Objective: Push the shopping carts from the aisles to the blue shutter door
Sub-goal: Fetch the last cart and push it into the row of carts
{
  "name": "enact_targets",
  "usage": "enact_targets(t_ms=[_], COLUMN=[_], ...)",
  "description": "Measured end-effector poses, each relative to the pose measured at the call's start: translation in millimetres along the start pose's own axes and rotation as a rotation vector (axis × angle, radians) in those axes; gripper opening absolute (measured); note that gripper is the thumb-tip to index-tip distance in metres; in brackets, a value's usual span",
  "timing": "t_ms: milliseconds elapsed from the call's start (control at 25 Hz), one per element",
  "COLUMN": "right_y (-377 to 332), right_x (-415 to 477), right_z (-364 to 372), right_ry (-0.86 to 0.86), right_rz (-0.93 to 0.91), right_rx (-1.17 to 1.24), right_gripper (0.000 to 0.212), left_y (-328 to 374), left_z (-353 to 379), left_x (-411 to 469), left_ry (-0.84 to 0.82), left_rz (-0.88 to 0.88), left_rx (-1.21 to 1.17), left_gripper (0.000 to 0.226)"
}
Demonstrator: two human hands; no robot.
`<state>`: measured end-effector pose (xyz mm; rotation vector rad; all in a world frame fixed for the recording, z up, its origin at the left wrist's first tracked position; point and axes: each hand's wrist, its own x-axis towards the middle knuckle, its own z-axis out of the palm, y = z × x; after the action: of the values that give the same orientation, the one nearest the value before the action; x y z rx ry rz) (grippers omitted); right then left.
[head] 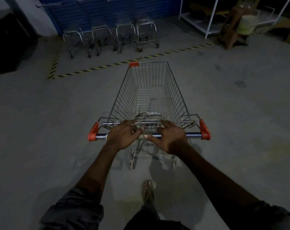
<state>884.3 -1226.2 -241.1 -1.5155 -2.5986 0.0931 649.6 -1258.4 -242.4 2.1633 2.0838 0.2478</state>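
Observation:
An empty wire shopping cart (150,90) with orange corner caps stands on the grey floor in front of me. My left hand (124,135) and my right hand (170,138) both grip its handle bar (193,134), close together near the middle. Ahead at the top is the blue shutter door (107,10). Several parked carts (111,39) stand in a row against it, behind a yellow-and-black floor stripe (107,66).
White metal shelving (207,22) stands at the back right, with a wooden stool and a pale bucket (245,24) beside it. A dark bulky object (8,44) fills the left edge. My sandalled foot (148,191) is behind the cart.

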Motion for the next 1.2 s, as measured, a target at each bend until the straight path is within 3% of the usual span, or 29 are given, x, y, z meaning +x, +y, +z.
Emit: enact_targets(t_ms=[120, 200, 400, 560, 720, 960, 1200], right_y=[15, 20, 25, 49, 90, 150, 220], right_x=[57, 96, 181, 239, 298, 399, 500], right_z=[21, 31, 35, 42, 48, 54, 44], right_ry=[0.287, 0.384, 0.375, 0.376, 0.396, 0.563, 0.535], right_rz=[-0.113, -0.106, 0.083, 0.104, 0.097, 0.060, 0.058], right_rx=[-0.005, -0.008, 0.006, -0.008, -0.021, 0.010, 0.048], right_gripper=[0.080, 0.077, 0.079, 0.076, 0.073, 0.068, 0.072], left_y=[-25, -40, -68, -75, -77, -79, -71], left_z=[-3, -5, -7, -7, -2, 2, 6], left_x=[61, 102, 191, 254, 324, 442, 568], left_ry=[0.013, 0.056, 0.268, 0.333, 0.373, 0.425, 0.420], left_rz=[0.055, 0.078, 0.097, 0.115, 0.146, 0.175, 0.125], left_rx=[0.018, 0.027, 0.065, 0.087, 0.104, 0.084, 0.093], left_gripper=[0.060, 0.054, 0.054, 0.051, 0.050, 0.056, 0.054])
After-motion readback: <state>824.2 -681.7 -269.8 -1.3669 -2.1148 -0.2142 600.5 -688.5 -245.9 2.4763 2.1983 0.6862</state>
